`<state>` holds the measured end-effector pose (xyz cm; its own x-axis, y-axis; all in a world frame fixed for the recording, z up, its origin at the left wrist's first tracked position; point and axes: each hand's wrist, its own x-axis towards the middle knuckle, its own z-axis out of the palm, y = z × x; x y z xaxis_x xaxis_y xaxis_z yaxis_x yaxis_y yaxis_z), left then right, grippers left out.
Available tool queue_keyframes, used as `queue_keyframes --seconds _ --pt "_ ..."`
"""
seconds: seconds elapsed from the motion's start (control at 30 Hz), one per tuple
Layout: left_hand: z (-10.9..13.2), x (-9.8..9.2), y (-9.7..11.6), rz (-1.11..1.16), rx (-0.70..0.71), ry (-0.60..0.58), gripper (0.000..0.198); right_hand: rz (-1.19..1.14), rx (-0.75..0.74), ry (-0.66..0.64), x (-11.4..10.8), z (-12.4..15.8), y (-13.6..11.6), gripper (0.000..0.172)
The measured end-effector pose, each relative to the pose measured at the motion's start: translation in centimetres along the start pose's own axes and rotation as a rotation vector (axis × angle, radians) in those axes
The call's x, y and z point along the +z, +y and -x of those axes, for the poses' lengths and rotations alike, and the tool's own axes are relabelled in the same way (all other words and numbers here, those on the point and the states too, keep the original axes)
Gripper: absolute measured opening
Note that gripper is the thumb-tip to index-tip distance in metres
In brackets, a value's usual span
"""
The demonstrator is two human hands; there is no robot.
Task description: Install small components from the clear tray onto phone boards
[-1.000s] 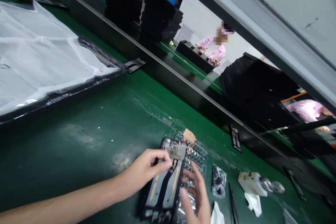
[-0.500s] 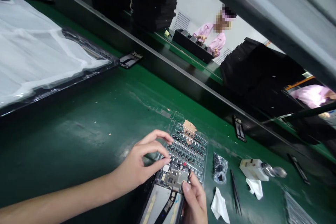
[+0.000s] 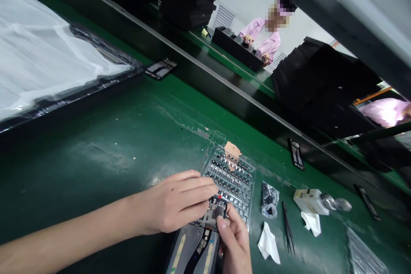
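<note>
An opened phone (image 3: 190, 249) lies tilted at the lower middle, its circuit board at the top and its battery with a black flex cable below. My right hand (image 3: 236, 242) grips the phone's right side, thumb on the edge of the board. Over the upper left of the board is my left hand (image 3: 180, 200), its fingers bent and held together. The fingertips are hidden behind the hand, so whatever they pinch cannot be made out. Just beyond both hands sits a clear plastic tray (image 3: 246, 199) with rows of small parts.
To the right lie a small plastic bag (image 3: 269, 199), black tweezers (image 3: 288, 229), white cloths (image 3: 269, 243) and a white bottle (image 3: 311, 201). A white-covered tray (image 3: 48, 51) is at left. Phone frames (image 3: 161, 68) lie along the dark rail. A person in pink (image 3: 261, 40) works beyond.
My left hand has gone from a wide-spread pinch above the board to closed fingers lying over its upper left. My right hand still holds the phone. The view has shifted slightly.
</note>
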<state>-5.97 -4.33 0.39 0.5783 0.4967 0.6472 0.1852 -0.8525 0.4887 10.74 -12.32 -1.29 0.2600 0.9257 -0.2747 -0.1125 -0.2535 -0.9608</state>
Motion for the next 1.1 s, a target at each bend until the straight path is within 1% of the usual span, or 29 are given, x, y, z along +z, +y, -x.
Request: queue_keyframes --seconds 0.1,0.17,0.2,0.27,0.3,0.33,0.37,0.4,0.47,0.53,0.57,0.6,0.63,0.67,0.73,0.77,0.83,0.93,1.03,1.1 --pt "0.3 0.4 0.5 0.033 -0.098 0.002 0.034 -0.092 0.122 0.082 -0.1 0.1 0.3 0.045" --pt "0.3 0.5 0.4 0.036 -0.12 -0.025 0.035 -0.106 0.129 0.144 -0.2 0.2 0.6 0.05" --pt "0.3 0.3 0.3 0.039 -0.11 -0.057 0.034 -0.1 0.122 0.158 -0.3 0.1 0.7 0.052" --pt "0.1 -0.1 -0.2 0.055 -0.067 -0.152 0.03 -0.067 0.115 0.145 -0.4 -0.1 0.8 0.052" --pt "0.0 -0.4 -0.5 0.072 -0.047 -0.193 0.029 -0.044 0.111 0.121 -0.5 -0.2 0.7 0.049" --pt "-0.2 -0.7 -0.7 0.093 -0.047 -0.216 0.029 -0.024 0.102 0.088 -0.5 -0.4 0.6 0.045" --pt "-0.4 -0.9 -0.8 0.122 -0.085 -0.21 0.029 -0.012 0.087 0.049 -0.5 -0.5 0.4 0.042" --pt "-0.6 -1.0 -0.8 0.164 -0.17 -0.178 0.028 -0.011 0.071 0.007 -0.5 -0.6 0.3 0.039" --pt "-0.8 -0.9 -0.5 0.335 -0.441 -0.121 0.022 -0.029 0.042 -0.066 -0.5 -0.8 0.0 0.038" --pt "-0.8 -0.3 -0.2 0.669 -0.707 -0.149 0.022 -0.052 0.043 -0.11 -0.6 -0.9 -0.1 0.039" --pt "-0.7 0.2 0.0 0.861 -0.791 -0.177 0.023 -0.057 0.046 -0.113 -0.6 -0.9 -0.1 0.04" --pt "-0.5 0.7 0.1 1.038 -0.837 -0.205 0.024 -0.056 0.036 -0.104 -0.7 -0.9 -0.1 0.039" --pt "-0.3 1.1 0.3 1.164 -0.855 -0.208 0.024 -0.045 0.012 -0.083 -0.8 -1.0 -0.1 0.037" --pt "-0.1 1.6 0.3 1.233 -0.861 -0.202 0.024 -0.021 -0.023 -0.056 -0.9 -1.0 -0.2 0.034" --pt "0.3 2.1 0.5 1.231 -0.859 -0.208 0.023 0.071 -0.109 0.002 -1.1 -1.1 -0.3 0.025" --pt "0.4 2.2 0.6 1.179 -0.853 -0.228 0.021 0.132 -0.148 0.016 -1.2 -1.2 -0.4 0.021" --pt "0.5 2.2 0.8 1.031 -0.835 -0.27 0.018 0.253 -0.197 0.015 -1.4 -1.3 -0.5 0.018" --pt "0.3 1.8 1.1 0.863 -0.807 -0.317 0.019 0.365 -0.216 -0.003 -1.5 -1.5 -0.3 0.019" --pt "0.2 1.6 1.4 0.8 -0.801 -0.364 0.019 0.399 -0.202 -0.022 -1.5 -1.5 -0.2 0.018" --pt "0.3 1.6 1.5 0.778 -0.817 -0.361 0.018 0.408 -0.198 -0.027 -1.4 -1.5 -0.2 0.017"
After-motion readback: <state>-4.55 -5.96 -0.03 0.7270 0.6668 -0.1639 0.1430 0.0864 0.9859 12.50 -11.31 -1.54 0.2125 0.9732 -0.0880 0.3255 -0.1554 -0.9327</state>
